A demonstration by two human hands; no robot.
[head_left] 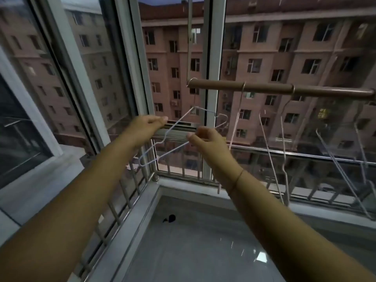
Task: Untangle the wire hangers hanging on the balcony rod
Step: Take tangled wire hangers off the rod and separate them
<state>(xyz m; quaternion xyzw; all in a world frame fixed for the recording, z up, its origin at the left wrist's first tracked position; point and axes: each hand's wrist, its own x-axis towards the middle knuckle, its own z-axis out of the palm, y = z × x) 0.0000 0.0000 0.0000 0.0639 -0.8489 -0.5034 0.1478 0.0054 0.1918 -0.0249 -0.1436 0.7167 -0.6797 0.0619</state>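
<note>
By one rod [264,89], left hand [146,127] and right hand [207,139] pinch one hanger [177,123].

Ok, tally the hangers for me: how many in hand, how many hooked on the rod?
In hand: 1, the white hanger, pinched by the left hand and the right hand
Hooked on the rod: 2, the near hanger and the far hanger
Total: 3; the blurred wires at far right cannot be counted.

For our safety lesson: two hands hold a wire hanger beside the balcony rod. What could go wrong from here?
The pale wire hanger is pinched by the left hand and right hand; that light grip may slip and drop it. Swung rightward, it may snag the silver wire hangers on the brown round rod.
</note>
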